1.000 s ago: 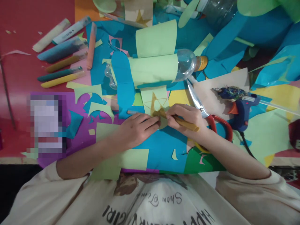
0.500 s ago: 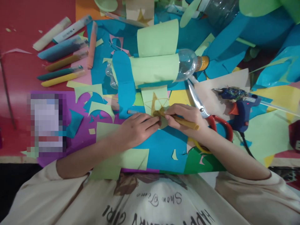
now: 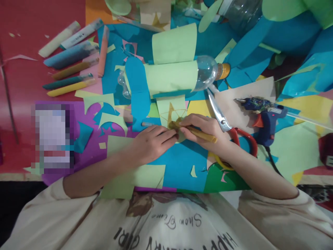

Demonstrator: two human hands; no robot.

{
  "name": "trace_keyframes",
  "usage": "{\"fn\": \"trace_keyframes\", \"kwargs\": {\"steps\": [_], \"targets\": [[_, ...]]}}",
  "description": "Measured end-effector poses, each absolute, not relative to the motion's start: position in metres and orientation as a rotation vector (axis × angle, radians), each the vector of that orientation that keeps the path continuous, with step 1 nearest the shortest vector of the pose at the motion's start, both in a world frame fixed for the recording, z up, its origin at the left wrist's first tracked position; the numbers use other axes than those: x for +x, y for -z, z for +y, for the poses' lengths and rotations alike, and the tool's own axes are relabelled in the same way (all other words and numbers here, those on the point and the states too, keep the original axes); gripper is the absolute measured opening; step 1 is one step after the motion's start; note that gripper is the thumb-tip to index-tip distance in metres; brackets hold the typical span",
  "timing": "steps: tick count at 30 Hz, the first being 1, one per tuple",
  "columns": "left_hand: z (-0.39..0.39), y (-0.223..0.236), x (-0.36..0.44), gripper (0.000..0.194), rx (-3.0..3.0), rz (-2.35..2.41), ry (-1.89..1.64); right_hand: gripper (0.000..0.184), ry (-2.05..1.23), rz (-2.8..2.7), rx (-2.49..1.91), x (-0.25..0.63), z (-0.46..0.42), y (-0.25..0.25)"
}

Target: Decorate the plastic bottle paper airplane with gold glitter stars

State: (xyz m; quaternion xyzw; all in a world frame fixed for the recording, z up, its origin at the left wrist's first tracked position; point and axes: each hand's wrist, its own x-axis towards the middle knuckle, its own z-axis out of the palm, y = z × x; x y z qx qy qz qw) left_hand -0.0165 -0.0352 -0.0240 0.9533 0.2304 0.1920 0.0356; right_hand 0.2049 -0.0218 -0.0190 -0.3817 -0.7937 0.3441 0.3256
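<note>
My right hand (image 3: 205, 131) grips a gold glitter-glue tube (image 3: 205, 136) like a pen, its tip on a light green paper strip (image 3: 172, 108) bearing a gold star outline (image 3: 173, 116). My left hand (image 3: 152, 143) lies flat beside it, fingers stretched and pressing on the paper just left of the tip. The strip hangs from a clear plastic bottle (image 3: 205, 71) wrapped in green and blue paper, lying on its side behind my hands.
Scissors with red handles (image 3: 235, 133) and a blue hot glue gun (image 3: 262, 116) lie right of my right hand. Several glitter tubes (image 3: 73, 67) lie at the far left on the red table (image 3: 26, 76). Coloured paper scraps cover the middle and right.
The gold tube's tip has crept slightly left along the star outline; my right hand shifted a little with it. My left hand stays put.
</note>
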Motion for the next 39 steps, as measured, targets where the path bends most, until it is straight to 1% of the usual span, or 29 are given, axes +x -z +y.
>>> {"fn": "trace_keyframes", "kwargs": {"steps": [4, 8, 12, 16, 19, 21, 23, 29, 33, 36, 39], "targets": [[-0.035, 0.023, -0.017, 0.019, 2.931, 0.715, -0.625, 0.018, -0.856, -2.095, -1.006, 0.204, -0.021, 0.020], [-0.035, 0.022, -0.016, 0.020, 2.934, 0.705, -0.608, 0.012, -0.829, -2.063, -0.977, 0.203, -0.022, 0.022], [-0.034, 0.021, -0.016, 0.019, 2.936, 0.704, -0.621, 0.016, -0.822, -2.077, -0.951, 0.202, -0.022, 0.024], [-0.034, 0.022, -0.016, 0.019, 2.940, 0.700, -0.619, 0.013, -0.791, -1.969, -1.054, 0.203, -0.023, 0.023], [-0.034, 0.022, -0.017, 0.019, 2.941, 0.702, -0.606, 0.021, -0.830, -1.750, -1.217, 0.207, -0.021, 0.020], [-0.035, 0.023, -0.017, 0.019, 2.930, 0.676, -0.599, 0.029, -0.935, -1.609, -1.275, 0.209, -0.019, 0.019], [-0.036, 0.023, -0.018, 0.020, 2.915, 0.633, -0.585, 0.032, -1.041, -1.539, -1.273, 0.210, -0.017, 0.017], [-0.040, 0.024, -0.018, 0.019, 2.851, 0.665, -0.629, 0.020, -1.202, -1.600, -1.245, 0.211, -0.011, 0.014], [-0.036, 0.022, -0.019, 0.019, 2.813, 0.744, -0.566, 0.012, -1.190, -1.612, -1.261, 0.211, -0.012, 0.016], [-0.033, 0.021, -0.021, 0.023, 2.790, 0.837, -0.486, 0.009, -1.142, -1.690, -1.268, 0.210, -0.013, 0.017], [-0.032, 0.020, -0.022, 0.031, 2.741, 0.927, -0.406, 0.011, -1.121, -1.755, -1.287, 0.210, -0.013, 0.017]]}}
